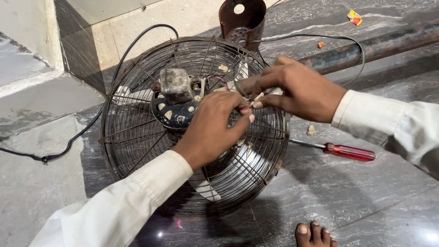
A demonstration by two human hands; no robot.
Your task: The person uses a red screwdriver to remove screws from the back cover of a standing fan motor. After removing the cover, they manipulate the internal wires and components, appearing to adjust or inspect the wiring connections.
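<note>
A round wire fan cage lies flat on the grey stone floor, its bare motor block and black mounting plate facing up at the centre. Thin red and white wires run from the motor toward my hands. My left hand rests over the cage, its fingertips pinching the wire ends. My right hand meets it from the right and grips the same wires between thumb and fingers. Both sleeves are white.
A red-handled screwdriver lies on the floor right of the cage. A rusty metal cylinder stands behind the fan beside a rusty pipe. A black cable trails left. My toes show at the bottom.
</note>
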